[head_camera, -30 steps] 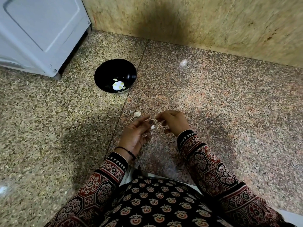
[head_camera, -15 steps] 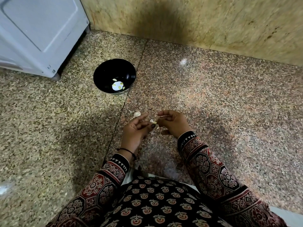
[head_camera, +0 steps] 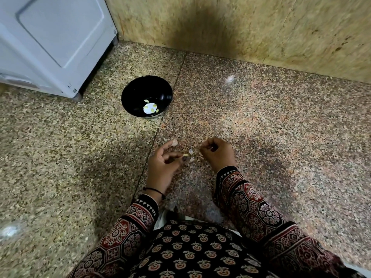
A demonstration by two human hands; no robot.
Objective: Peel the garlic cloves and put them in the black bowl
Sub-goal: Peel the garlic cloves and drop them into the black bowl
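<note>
Left grip (head_camera: 162, 165) pinching one garlic clove (head_camera: 185, 155), right grip (head_camera: 218, 153) pinching skin (head_camera: 191, 151), four cloves (head_camera: 152, 110) in black bowl (head_camera: 128, 93)

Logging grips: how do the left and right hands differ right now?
The left hand shows its palm and pinches a small pale garlic clove; the right hand shows its back and pinches papery white garlic skin. Both wear patterned sleeves.

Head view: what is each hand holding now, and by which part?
The left hand pinches a garlic clove by one end; the right hand seems to pinch its loose skin. The exact grip is blurred.
</note>
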